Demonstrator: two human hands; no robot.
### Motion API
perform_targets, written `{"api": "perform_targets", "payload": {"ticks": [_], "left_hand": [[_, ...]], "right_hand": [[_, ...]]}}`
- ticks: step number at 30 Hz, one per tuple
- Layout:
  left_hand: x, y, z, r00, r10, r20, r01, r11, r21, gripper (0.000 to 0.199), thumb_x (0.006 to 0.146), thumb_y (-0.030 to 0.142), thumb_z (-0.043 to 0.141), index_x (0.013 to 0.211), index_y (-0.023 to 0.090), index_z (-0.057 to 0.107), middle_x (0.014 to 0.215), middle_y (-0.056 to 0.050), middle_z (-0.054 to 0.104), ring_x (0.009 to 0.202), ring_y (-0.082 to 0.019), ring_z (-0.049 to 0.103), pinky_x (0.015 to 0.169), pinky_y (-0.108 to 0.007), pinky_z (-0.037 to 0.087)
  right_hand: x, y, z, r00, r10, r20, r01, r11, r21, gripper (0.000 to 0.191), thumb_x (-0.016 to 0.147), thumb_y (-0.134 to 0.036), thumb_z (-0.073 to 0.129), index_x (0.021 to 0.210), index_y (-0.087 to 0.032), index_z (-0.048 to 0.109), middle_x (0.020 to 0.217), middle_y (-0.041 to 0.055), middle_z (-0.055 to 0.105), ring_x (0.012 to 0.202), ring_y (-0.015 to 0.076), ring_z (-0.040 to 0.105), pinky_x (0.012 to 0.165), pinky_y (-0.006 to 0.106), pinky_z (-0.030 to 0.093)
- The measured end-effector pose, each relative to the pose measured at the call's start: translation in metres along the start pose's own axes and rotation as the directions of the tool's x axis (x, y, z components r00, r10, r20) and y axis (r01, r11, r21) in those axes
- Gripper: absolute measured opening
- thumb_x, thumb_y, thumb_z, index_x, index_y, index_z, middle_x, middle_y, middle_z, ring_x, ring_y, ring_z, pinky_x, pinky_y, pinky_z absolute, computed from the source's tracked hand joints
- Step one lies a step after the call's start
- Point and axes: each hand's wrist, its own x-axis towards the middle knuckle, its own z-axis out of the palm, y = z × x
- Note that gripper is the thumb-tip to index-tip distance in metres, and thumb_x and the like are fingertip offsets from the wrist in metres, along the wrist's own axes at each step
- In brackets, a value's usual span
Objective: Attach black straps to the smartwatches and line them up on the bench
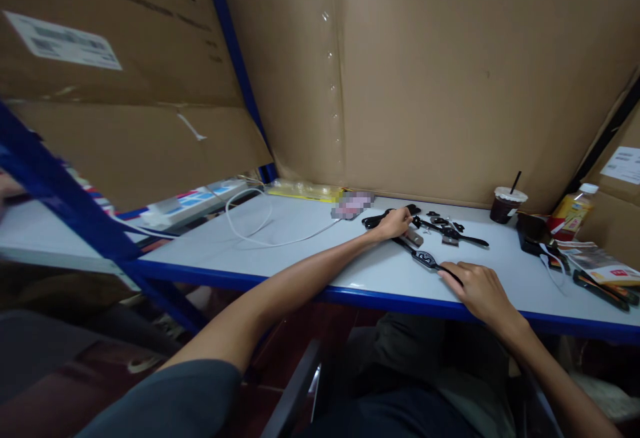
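My right hand (479,289) is closed on one end of a black watch-like strap (425,260) with an oval patterned middle piece. The strap slants up and left across the white tabletop, toward my left hand. My left hand (396,223) reaches farther in, its fingers drawn together over the small parts; what they pinch, if anything, is hidden. A second black strap (470,238) lies just beyond, among several small black pieces (440,220). Near the left fingertips rests a brownish flat piece (414,237). A dark bundle (374,221) lies behind my left wrist.
A lidded drink cup (501,206) with a straw and a yellow-red bottle (573,211) stand at right, near papers (603,263). A white cable (280,245) loops across the left tabletop. Cardboard (440,91) walls the back; a blue edge (370,299) runs along the front.
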Motion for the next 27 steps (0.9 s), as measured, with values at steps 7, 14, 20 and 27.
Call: {"api": "perform_targets", "payload": {"ticks": [7,14,20,27], "left_hand": [[-0.012,0.013,0.002,0.995,0.081,-0.054,-0.073,0.989,0.131,0.017,0.095,0.024,0.055,0.11,0.018,0.061,0.081,-0.004,0.073,0.076,-0.018,0.066,0.073,-0.026,0.046],[-0.024,0.024,0.004,0.979,0.201,-0.022,-0.177,0.907,0.383,0.021,0.095,0.026,0.056,0.114,0.023,0.064,0.096,-0.006,0.072,0.091,-0.024,0.067,0.079,-0.029,0.044],[-0.03,0.027,0.004,0.953,0.294,0.076,-0.298,0.856,0.423,0.016,0.091,0.02,0.055,0.098,0.022,0.07,0.085,-0.008,0.071,0.079,-0.023,0.066,0.072,-0.028,0.04],[-0.034,0.036,0.001,0.934,0.352,0.064,-0.353,0.875,0.331,0.018,0.088,0.016,0.057,0.083,0.02,0.074,0.076,-0.006,0.071,0.071,-0.021,0.064,0.067,-0.028,0.037]], "right_hand": [[0.0,0.001,0.002,1.0,-0.003,0.001,0.003,1.0,-0.007,0.037,0.105,-0.042,0.041,0.116,-0.027,0.073,0.092,0.0044,0.077,0.082,0.0219,0.072,0.066,0.029,0.042],[0.001,0.0,0.0,1.0,0.003,0.0,-0.003,1.0,-0.018,0.036,0.105,-0.043,0.043,0.115,-0.027,0.073,0.089,0.0042,0.077,0.079,0.0215,0.072,0.065,0.029,0.042],[0.0,-0.001,0.0,1.0,0.004,-0.014,-0.004,1.0,-0.014,0.037,0.105,-0.042,0.042,0.114,-0.027,0.074,0.09,0.0044,0.077,0.079,0.0217,0.072,0.066,0.029,0.044],[0.0,-0.001,-0.001,1.0,0.001,-0.005,-0.001,1.0,-0.015,0.037,0.105,-0.042,0.041,0.114,-0.026,0.074,0.09,0.0048,0.077,0.08,0.0219,0.072,0.066,0.029,0.043]]}}
